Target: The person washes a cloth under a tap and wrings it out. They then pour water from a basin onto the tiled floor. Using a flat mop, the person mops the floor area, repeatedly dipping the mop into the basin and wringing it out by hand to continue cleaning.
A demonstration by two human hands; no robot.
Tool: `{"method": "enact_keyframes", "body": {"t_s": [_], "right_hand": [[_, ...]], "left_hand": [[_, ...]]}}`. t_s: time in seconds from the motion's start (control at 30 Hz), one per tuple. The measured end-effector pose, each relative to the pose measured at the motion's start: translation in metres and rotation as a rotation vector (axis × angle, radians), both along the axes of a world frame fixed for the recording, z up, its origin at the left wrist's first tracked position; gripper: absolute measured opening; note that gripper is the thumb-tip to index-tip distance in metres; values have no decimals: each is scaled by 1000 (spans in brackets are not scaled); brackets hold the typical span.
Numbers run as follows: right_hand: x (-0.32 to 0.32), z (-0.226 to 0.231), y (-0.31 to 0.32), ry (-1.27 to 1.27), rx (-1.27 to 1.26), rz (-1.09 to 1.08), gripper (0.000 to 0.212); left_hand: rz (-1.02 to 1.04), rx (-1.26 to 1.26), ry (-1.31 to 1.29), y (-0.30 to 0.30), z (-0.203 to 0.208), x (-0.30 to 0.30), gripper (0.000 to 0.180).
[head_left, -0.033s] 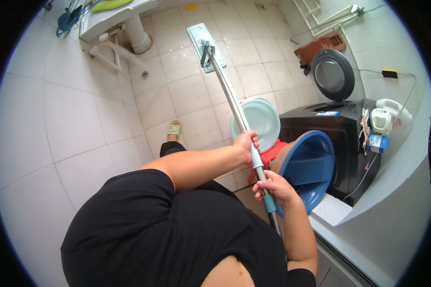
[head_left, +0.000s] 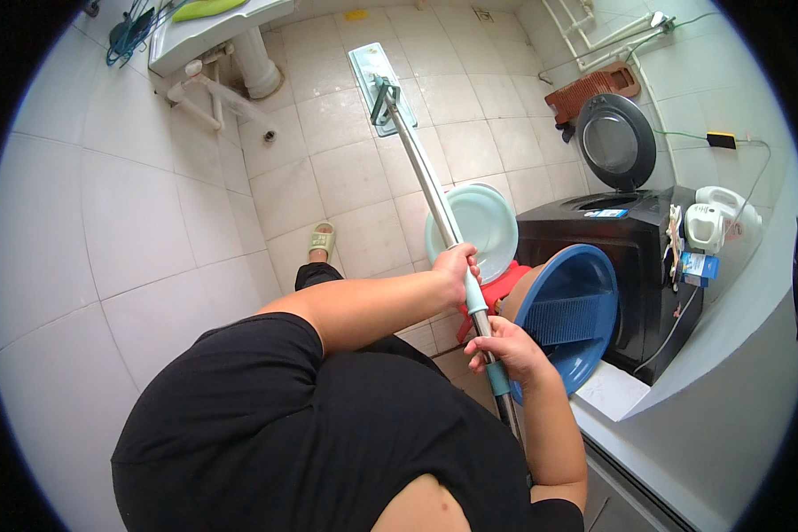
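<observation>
I have both hands on the flat mop (head_left: 426,173). Left hand (head_left: 455,270): fingers wrapped round the pole at the top of the pale green sleeve (head_left: 474,295), firm grip by the look of it. Right hand (head_left: 511,351): lower down, fingers curled round the bare metal, just above the teal collar (head_left: 497,379). Pole runs diagonally, lower right to upper centre; I can't make out its bottom end, it's lost beside the right forearm. Mop plate (head_left: 371,66) is at the far end, on the tiled floor (head_left: 346,168), well apart from both hands, hinge bracket facing up.

Near the hands: pale green basin (head_left: 486,226) just past the left hand, pole crossing its left edge in my view. Red plastic item (head_left: 508,285) partly hidden behind the pole; can't tell what it is. Blue basin (head_left: 599,350) with a ridged washboard panel (head_left: 565,319) sits tilted right of the right hand.

Black washing machine (head_left: 621,310) beyond that, round lid (head_left: 615,142) raised. I count two white jugs and a blue-and-white box (head_left: 699,268) along its right side. Sink (head_left: 217,31) upper left. One foot in a light green slipper (head_left: 323,239) left of the pole.
</observation>
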State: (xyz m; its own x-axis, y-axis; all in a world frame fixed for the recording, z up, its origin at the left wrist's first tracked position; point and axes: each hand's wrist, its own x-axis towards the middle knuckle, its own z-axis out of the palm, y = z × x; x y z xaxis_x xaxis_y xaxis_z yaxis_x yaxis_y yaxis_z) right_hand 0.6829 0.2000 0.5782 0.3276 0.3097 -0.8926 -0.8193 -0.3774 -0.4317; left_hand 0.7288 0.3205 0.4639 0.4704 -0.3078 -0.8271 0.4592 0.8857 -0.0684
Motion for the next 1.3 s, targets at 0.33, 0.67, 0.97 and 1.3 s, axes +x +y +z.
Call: {"method": "enact_keyframes", "body": {"t_s": [0.33, 0.67, 0.97, 1.3], "right_hand": [[-4, 13, -8, 318, 377, -213, 15], [-10, 22, -33, 356, 589, -200, 21], [-10, 50, -6, -410, -333, 163, 27], [-47, 134, -19, -68, -245, 10, 27]], "left_hand": [[43, -474, -385, 14, 18, -13, 11], [-181, -102, -607, 12, 60, -17, 13], [-554, 246, -1094, 13, 15, -9, 43], [-289, 939, -306, 175, -158, 62, 47]]}}
